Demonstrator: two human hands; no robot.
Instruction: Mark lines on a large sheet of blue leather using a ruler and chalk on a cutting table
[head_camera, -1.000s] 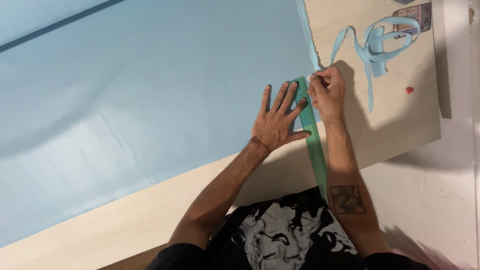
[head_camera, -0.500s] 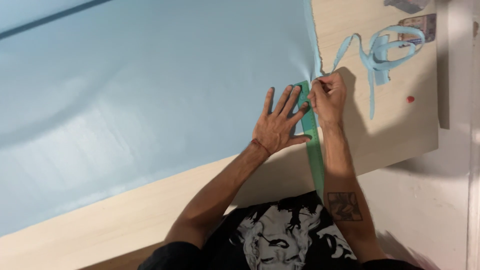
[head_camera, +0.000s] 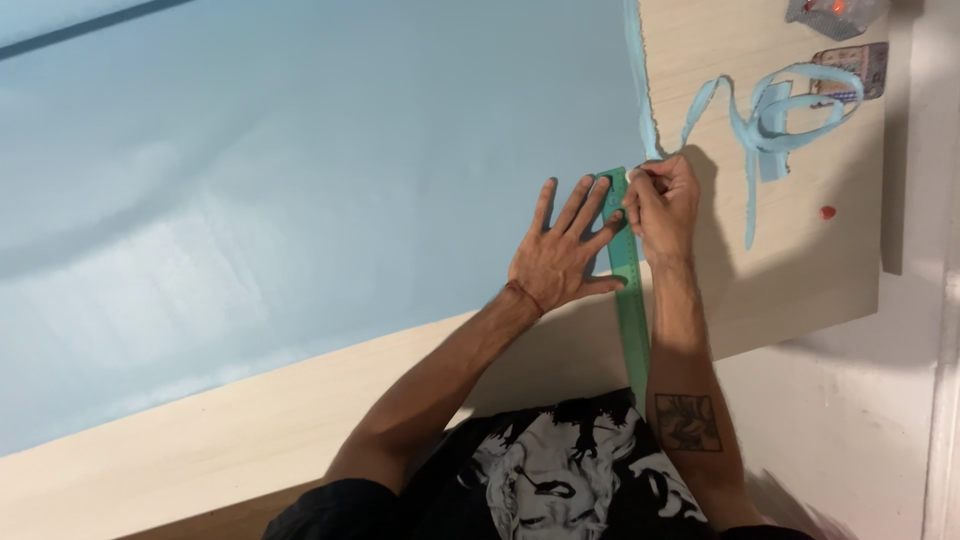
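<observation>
A large light blue paper sheet (head_camera: 300, 170) covers most of a pale wooden table (head_camera: 760, 280). A green ruler (head_camera: 630, 300) lies along the sheet's right edge. My left hand (head_camera: 560, 255) lies flat with fingers spread on the sheet, pressing against the ruler. My right hand (head_camera: 662, 205) sits just right of the ruler's top, fingers pinched on the sheet's torn edge where a narrow blue paper strip (head_camera: 765, 125) starts. The strip curls loosely over the bare table to the right.
A small red object (head_camera: 827, 212) lies on the table near the right edge. Two flat packets (head_camera: 850, 68) sit at the far right corner. A white floor (head_camera: 860, 420) lies beyond the table's edge.
The hands have barely moved. My right hand stays pinched at the sheet's edge beside the ruler, and the view has shifted slightly.
</observation>
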